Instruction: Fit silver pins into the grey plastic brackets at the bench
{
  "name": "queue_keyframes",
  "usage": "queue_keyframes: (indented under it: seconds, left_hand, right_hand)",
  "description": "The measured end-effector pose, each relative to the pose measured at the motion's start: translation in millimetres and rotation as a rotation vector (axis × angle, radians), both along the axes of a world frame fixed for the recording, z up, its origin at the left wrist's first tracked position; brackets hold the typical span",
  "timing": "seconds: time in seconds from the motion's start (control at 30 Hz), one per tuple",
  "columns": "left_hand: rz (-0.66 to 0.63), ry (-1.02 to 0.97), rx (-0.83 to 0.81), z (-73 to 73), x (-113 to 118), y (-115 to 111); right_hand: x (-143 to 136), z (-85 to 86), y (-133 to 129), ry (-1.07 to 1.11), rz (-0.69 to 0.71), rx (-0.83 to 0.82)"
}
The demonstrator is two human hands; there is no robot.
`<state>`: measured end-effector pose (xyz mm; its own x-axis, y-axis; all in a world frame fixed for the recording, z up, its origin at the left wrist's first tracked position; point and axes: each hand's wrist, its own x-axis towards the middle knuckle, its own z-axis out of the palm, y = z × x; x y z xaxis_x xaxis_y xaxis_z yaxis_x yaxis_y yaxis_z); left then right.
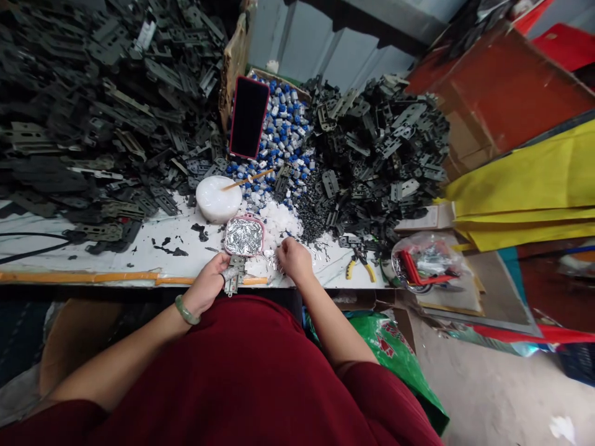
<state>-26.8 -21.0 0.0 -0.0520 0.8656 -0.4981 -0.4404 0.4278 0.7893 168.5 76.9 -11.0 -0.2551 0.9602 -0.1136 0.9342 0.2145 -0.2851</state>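
Observation:
My left hand (204, 290) grips a grey slotted metal bracket (233, 274) at the table's front edge, thumb and fingers closed on its left side. Just beyond the bracket sits a pink-rimmed tray (263, 238) filled with small shiny metal pins (243, 235). My right hand (295, 260) is closed, fingertips pinched low over the table to the right of the tray. Whatever it may hold is too small to make out. Small white pieces (281, 222) lie heaped right behind it, with small black parts (312, 214) alongside.
A white tub (214, 209) with a stick (251, 178) stands left of the heap. Behind are a phone (250, 118), blue-and-white cylinders (289, 118) and large bracket piles left (116, 111) and right (376, 148). Yellow-handled pliers (360, 265) and a plastic bag (425, 260) lie right.

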Motion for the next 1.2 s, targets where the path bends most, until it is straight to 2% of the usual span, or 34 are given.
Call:
queue_keyframes:
  seconds: [0.07, 0.13, 0.27, 0.33, 0.4, 0.53, 0.6, 0.73, 0.9, 1.07, 1.13, 1.2]
  left_hand:
    - [-0.006, -0.007, 0.006, -0.4, 1.2, 0.4]
    - [-0.010, -0.018, 0.011, -1.4, 2.3, 0.6]
    - [-0.023, -0.062, -0.022, -3.2, 4.0, 0.9]
    - [-0.033, -0.117, -0.036, -3.1, 4.4, 1.2]
    - [-0.026, -0.177, -0.044, -2.0, 4.3, 1.8]
    - [0.016, -0.235, -0.044, 2.8, 2.1, 2.2]
    - [0.011, -0.229, -0.038, 4.9, 1.3, 1.7]
    - [-0.030, -0.112, -0.012, 4.5, 3.0, 0.1]
    - [-0.033, -0.014, 0.031, 1.3, 5.9, -1.7]
    - [-0.056, -0.059, -0.016, 5.5, 4.5, -1.4]
    - [-0.070, -0.092, -0.057, 6.1, 3.1, -0.5]
    - [-0.080, -0.103, -0.081, 5.3, 1.9, 0.4]
  right_hand:
    - [5.4, -4.0, 4.1, -0.047, 0.033, 0.004]
    - [7.3, -6.8, 5.6, -0.002, 0.045, 0.011]
    - [-0.1, -8.0, -1.8, 0.329, 0.016, -0.041]
    - [-9.5, -7.1, -11.3, 0.508, 0.075, -0.112]
    - [-19.9, -6.3, -22.0, 0.589, 0.177, -0.135]
    - [-32.1, -4.6, -35.8, 0.540, 0.299, -0.057]
    - [-32.8, -2.1, -37.8, 0.533, 0.276, -0.073]
    - [-32.8, 8.5, -38.1, 0.655, 0.190, -0.169]
    - [-37.1, 19.3, -41.9, 0.629, 0.295, -0.179]
    - [-39.3, 17.1, -49.1, 0.577, 0.333, -0.136]
    - [-35.5, 13.7, -43.4, 0.616, 0.369, -0.202]
    - [-27.2, 9.8, -28.2, 0.613, 0.340, -0.232]
